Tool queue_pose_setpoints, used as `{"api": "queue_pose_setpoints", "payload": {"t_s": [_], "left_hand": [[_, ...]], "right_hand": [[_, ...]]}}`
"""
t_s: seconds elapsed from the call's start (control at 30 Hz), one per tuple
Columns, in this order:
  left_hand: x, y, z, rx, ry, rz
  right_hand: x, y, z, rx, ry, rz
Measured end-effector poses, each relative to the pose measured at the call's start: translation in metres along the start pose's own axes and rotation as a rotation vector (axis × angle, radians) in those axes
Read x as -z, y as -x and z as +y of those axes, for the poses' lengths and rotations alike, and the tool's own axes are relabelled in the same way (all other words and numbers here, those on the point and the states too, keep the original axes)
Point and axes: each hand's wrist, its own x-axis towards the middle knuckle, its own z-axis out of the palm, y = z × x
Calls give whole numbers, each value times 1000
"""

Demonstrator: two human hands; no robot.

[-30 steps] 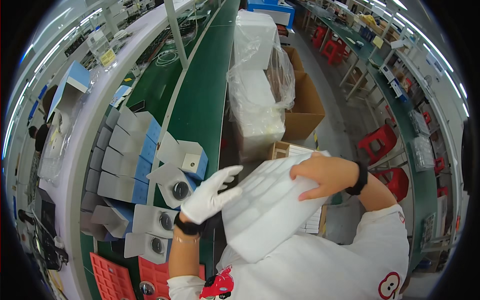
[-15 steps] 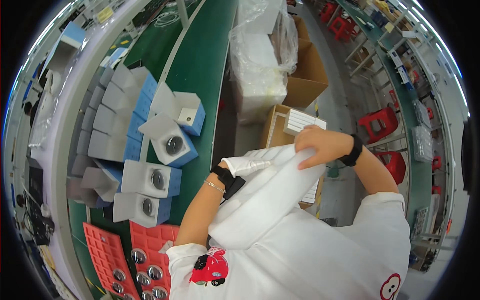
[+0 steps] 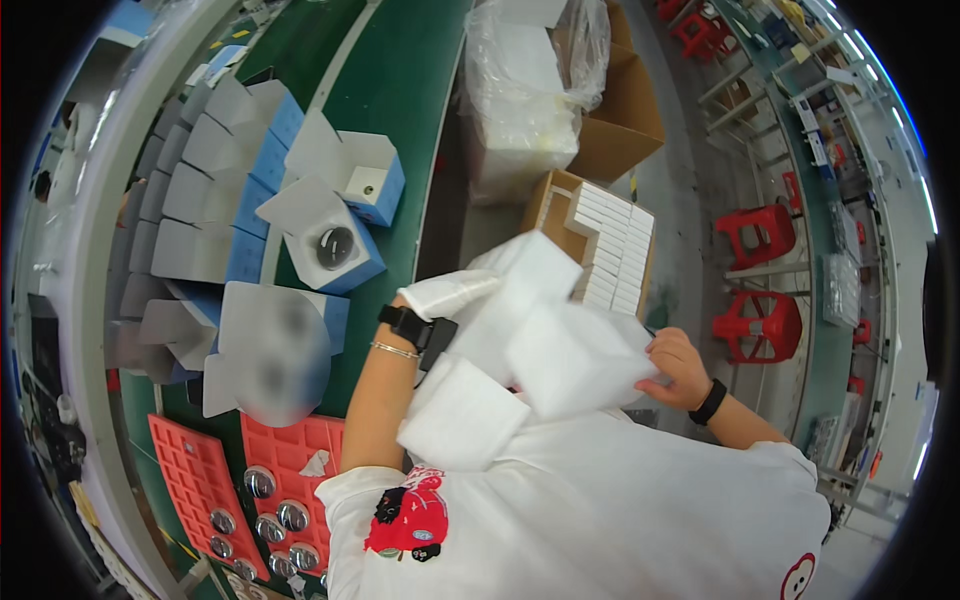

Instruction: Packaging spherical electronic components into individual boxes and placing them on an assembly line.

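Against my front is a bundle of soft white foam sheets (image 3: 575,355), fanned apart into several pieces. My left hand (image 3: 448,292), in a white glove, grips the bundle from its left side; its fingertips are partly lost against the foam. My bare right hand (image 3: 682,368) pinches the right edge of one foam sheet between thumb and fingers. Just beyond the foam stands an open carton (image 3: 545,205) with rows of small white boxes (image 3: 612,225) in it. To the left, open blue-and-white boxes (image 3: 372,185) stand on the green bench; one shows a dark round lens-like part (image 3: 335,247).
Red trays (image 3: 195,470) with shiny round domes (image 3: 293,516) lie at lower left. A large plastic-wrapped white stack (image 3: 520,110) and a brown carton (image 3: 625,110) stand ahead. Red stools (image 3: 757,328) line the right aisle. A blurred patch covers part of the nearer blue-and-white boxes.
The foam bundle has spread into separate pieces. My right hand has moved down and right with a sheet's edge, and more of the carton of small white boxes shows.
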Motion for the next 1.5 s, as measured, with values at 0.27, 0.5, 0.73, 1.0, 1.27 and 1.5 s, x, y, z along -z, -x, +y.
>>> {"api": "queue_pose_setpoints", "payload": {"t_s": [0.27,0.5,0.73,1.0,1.27,1.5], "left_hand": [[3,-3,-13,53,250,59],[5,19,92,-154,193,282],[8,37,48,-181,385,-53],[-6,64,61,-242,-80,199],[-4,99,-1,-267,623,313],[1,82,41,-199,343,177]], "right_hand": [[33,-45,3,-46,-113,-64],[86,-136,-46,-81,3,-484],[71,-207,-14,-267,-359,-762],[-13,-61,-1,11,-200,-224],[-56,3,14,-193,-140,46],[-22,-137,64,-181,-147,267]]}}
